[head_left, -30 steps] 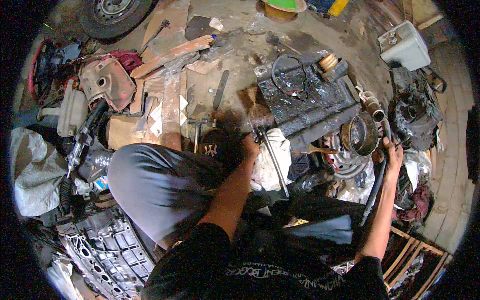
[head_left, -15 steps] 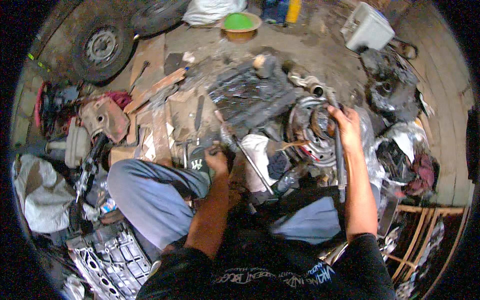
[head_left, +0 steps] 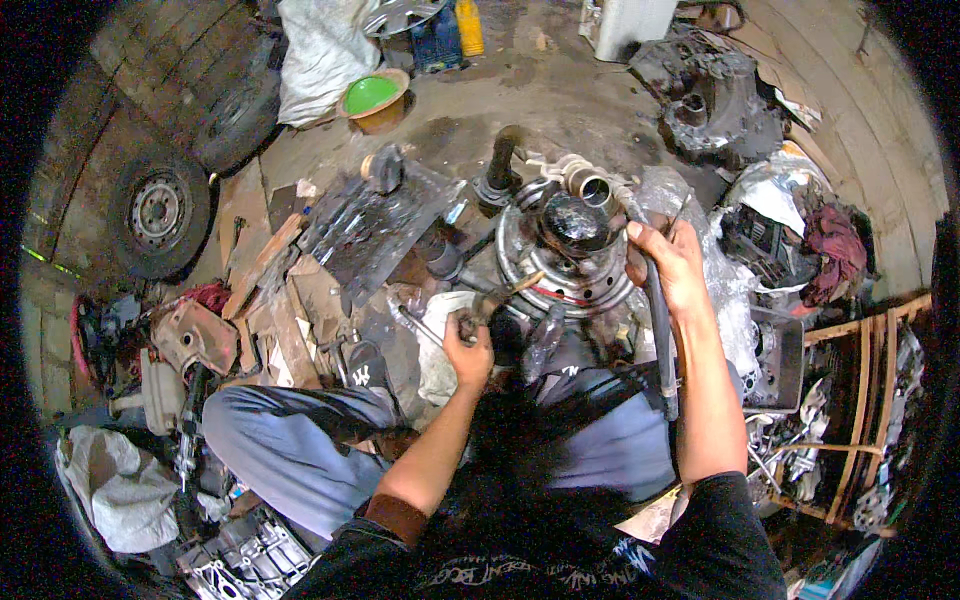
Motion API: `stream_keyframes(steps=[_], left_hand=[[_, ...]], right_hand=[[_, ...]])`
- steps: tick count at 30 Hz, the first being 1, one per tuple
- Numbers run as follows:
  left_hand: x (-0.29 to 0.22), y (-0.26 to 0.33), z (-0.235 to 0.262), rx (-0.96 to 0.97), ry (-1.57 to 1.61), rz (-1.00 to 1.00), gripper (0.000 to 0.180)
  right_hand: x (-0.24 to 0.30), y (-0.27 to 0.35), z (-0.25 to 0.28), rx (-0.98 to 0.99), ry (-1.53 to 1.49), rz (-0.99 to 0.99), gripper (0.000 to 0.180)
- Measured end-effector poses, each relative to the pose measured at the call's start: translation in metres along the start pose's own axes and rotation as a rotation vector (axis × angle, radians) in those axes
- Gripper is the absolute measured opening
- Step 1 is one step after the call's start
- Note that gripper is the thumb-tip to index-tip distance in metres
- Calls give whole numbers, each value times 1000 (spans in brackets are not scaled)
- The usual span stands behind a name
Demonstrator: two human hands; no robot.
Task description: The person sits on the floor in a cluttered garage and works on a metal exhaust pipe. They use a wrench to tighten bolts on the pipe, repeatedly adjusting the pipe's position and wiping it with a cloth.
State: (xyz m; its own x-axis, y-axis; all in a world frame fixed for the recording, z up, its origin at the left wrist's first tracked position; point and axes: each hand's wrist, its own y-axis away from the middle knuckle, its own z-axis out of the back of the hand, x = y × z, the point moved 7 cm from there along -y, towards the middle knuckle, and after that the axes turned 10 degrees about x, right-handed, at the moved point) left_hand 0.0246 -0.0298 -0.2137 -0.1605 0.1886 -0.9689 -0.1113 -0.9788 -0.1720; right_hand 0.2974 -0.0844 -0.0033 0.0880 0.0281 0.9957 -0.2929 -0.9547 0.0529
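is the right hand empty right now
No, the right hand is closed around a long dark tube.

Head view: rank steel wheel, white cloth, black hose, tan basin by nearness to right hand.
From the right hand:
1. Black hose: in its grasp.
2. Steel wheel: just left.
3. White cloth: farther left, lower.
4. Tan basin: far upper left.

Two hands (head_left: 468, 352) (head_left: 676, 268), two tyres (head_left: 198, 222) (head_left: 236, 122) and one green bowl (head_left: 370, 94) show

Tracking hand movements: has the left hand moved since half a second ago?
Yes: the left hand has moved right, closer to the metal wheel rim.
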Motion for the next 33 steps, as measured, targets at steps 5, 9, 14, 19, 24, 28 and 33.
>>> stream_keyframes(steps=[5,9,14,19,24,28,33], left_hand=[[-46,-39,-70,175,-143,-247,20],[-65,-82,-134,398,-300,-230,21],[-60,-115,-202,634,-408,-366,26],[-28,-119,-224,806,-428,-241,21],[-11,-121,-210,676,-426,-145,37],[-74,-130,-198,613,-75,-71,43],[-157,-138,-177,898,935,667,91]], right_hand=[[31,22,17,4,15,77,28],[41,23,42,-43,4,85,28],[52,19,51,-92,-7,159,31],[50,19,72,-112,-23,114,30],[47,17,60,-107,11,125,29],[46,18,55,-111,-2,157,26],[45,22,19,-11,93,82,23]])
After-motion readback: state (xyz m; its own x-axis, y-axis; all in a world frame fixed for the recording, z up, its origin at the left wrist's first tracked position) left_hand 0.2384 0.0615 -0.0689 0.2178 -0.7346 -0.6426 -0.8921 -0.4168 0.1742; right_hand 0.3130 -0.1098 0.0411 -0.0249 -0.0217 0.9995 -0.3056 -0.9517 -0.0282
